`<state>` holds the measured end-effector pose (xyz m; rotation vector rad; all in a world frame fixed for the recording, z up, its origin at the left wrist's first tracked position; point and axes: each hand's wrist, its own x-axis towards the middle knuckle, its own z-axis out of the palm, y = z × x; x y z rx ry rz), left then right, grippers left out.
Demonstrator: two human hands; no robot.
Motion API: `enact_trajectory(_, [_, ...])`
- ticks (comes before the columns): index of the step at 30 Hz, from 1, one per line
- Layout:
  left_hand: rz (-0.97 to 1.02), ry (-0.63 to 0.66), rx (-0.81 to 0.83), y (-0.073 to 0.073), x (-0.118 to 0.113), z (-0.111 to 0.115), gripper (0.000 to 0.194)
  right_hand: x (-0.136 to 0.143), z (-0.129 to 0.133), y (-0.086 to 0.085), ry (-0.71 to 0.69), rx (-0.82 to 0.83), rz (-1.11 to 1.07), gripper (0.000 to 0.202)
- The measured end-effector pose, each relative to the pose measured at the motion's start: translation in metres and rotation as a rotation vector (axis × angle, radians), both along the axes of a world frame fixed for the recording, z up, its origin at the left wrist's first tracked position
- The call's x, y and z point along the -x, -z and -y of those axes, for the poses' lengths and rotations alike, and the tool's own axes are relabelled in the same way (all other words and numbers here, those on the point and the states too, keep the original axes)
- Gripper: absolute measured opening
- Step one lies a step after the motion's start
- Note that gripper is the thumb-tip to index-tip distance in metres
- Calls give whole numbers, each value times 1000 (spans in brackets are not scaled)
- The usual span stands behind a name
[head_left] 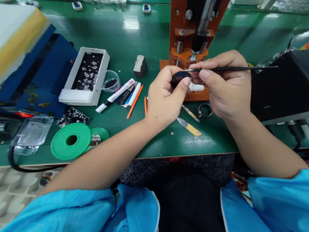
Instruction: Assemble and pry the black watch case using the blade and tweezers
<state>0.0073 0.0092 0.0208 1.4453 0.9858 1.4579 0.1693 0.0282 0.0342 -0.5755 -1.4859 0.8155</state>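
Observation:
Between the thumb and fingers of my left hand (166,96) is a small, dark, glossy rounded part (179,77); its kind is unclear. My right hand (226,83) pinches a thin black rod-like tool (229,68) with a silvery tip, held nearly level. The tip meets or nearly meets the dark part. A small white piece (196,87) shows just under my fingers; I cannot tell what bears it. On the bench below lie a yellow-handled blade (190,127), a slim metal tool (190,113) and a dark ring-like coil (204,110).
An orange press (182,33) stands right behind my hands. Leftward are markers (116,94), a clear cup (110,82), a white tray (102,68) of small parts and a green solder spool (64,141). A black box (288,85) stands at the right, on the green bench (152,145).

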Motion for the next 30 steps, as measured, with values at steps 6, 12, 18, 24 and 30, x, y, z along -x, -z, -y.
enact_trajectory(6, [4, 26, -37, 1, 0, -1, 25, -1, -2, 2, -16, -40, -3, 11])
enact_trajectory(12, [-20, 6, -44, 5, 1, -3, 28, 1, 0, 0, -16, -30, -4, 17])
enact_trajectory(18, [17, -41, -13, 9, 0, -7, 38, 1, 2, 0, 10, 16, -5, 19])
enact_trajectory(24, [164, -9, 129, 11, 1, -14, 41, 1, 4, -1, 60, -23, 52, 15])
enact_trajectory(30, [149, -48, 125, 13, 2, -17, 48, 1, 8, -2, 79, 5, 125, 18])
